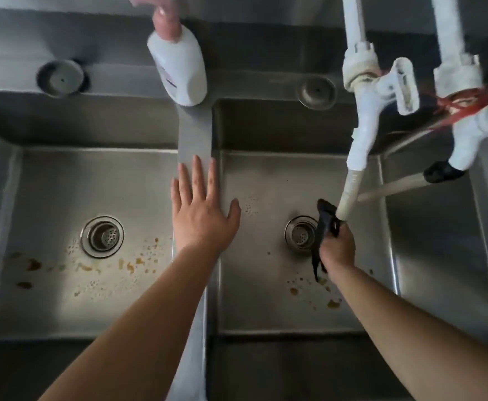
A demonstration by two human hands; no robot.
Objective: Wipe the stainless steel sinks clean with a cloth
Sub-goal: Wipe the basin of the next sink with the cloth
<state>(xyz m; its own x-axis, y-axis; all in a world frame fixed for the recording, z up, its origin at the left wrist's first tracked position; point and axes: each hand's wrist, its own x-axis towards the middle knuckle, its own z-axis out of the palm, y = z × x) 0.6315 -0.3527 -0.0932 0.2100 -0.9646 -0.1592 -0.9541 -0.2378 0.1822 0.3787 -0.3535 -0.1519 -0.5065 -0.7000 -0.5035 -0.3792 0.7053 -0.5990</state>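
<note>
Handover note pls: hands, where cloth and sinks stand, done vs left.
Left hand: open, flat on the divider between the basins.
Right hand: grips the dark cloth under the white tap's spout, over the middle sink.
Done: no wiping evident; whether the cloth is wet cannot be told.
Left: brown stains remain in the left sink and middle sink; wipe both, then the right basin.

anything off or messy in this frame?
Yes. Brown-orange stains spot the floors of both basins: left of and below the left drain, and near the front of the middle basin. Red string is wound round the white tap fittings, an improvised tie. The right hand holds a dark cloth.
</note>
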